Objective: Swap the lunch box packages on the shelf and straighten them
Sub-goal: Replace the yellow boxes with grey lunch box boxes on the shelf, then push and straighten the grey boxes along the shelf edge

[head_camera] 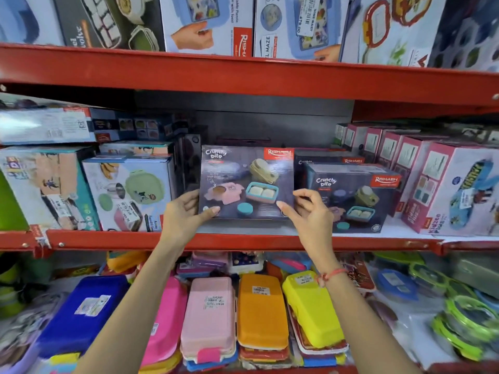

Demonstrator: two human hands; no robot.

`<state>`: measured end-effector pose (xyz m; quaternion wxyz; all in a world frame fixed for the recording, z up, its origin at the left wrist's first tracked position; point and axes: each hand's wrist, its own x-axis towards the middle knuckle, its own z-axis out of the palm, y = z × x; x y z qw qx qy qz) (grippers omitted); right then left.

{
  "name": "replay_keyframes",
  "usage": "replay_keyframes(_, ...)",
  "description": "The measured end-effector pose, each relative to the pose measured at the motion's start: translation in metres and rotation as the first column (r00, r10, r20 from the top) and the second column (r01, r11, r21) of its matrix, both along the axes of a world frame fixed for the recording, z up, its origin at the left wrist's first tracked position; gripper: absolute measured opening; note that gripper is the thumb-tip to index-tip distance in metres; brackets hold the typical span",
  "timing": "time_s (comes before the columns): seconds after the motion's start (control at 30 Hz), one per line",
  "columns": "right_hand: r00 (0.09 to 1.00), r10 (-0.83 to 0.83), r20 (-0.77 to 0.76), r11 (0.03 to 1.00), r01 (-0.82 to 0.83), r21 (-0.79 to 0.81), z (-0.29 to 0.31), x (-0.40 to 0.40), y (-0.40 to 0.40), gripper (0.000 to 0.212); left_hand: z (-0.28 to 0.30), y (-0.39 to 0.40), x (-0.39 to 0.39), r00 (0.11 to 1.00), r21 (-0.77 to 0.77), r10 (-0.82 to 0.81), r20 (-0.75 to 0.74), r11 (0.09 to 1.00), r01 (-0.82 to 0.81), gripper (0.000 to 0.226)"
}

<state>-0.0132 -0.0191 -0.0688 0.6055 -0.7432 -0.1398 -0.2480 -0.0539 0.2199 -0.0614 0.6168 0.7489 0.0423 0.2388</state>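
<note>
- To the left on the red shelf [243, 240], two light boxes stand side by side: a cartoon-printed box [46, 190] and a box with a green lunch box on it [129, 193].
- Your left hand [183, 214] grips the lower left corner of the dark box [247, 182], thumb on the front, fingers behind the edge.
- That dark box sits upright in the middle of the shelf, facing you. It looks as if you are setting it into its slot, so I judge this to be the placing and squaring stage of the swap.
- Your right hand [310, 214] pinches the lower right corner, thumb on the front and fingers curled by the side edge.
- Just right stand two more boxes of the same kind: a front one [353, 198], turned at an angle, and one behind it [329, 159], of which little shows. That makes three dark boxes in view.
- Next, you likely need to push the held box back until its front lines up, then turn the angled neighbour square.
- Further right, a row of pink boxes [421, 179] stands, about five.
</note>
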Motion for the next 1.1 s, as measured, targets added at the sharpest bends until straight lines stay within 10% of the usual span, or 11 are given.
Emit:
replay_keyframes(0.23, 0.997, -0.043, -0.056, 0.999, 0.041, -0.034, -0.001, 0.013, 0.020, 0.071, -0.011, -0.013, 0.008, 0.989, 0.060, 0.141, -0.038, 0.989, -0.138, 0.088)
replay_keyframes(0.7, 0.983, -0.162, -0.083, 0.969, 0.142, -0.204, -0.019, 0.017, 0.018, 0.054, -0.031, -0.004, 0.024, 0.974, 0.321, 0.203, -0.101, 0.933, -0.161, 0.056)
replay_keyframes(1.1, 0.962, -0.154, -0.227, 0.955, 0.086, -0.284, -0.007, 0.004, 0.016, 0.046, -0.028, 0.002, 0.008, 0.985, 0.093, 0.158, -0.077, 0.984, -0.150, 0.051)
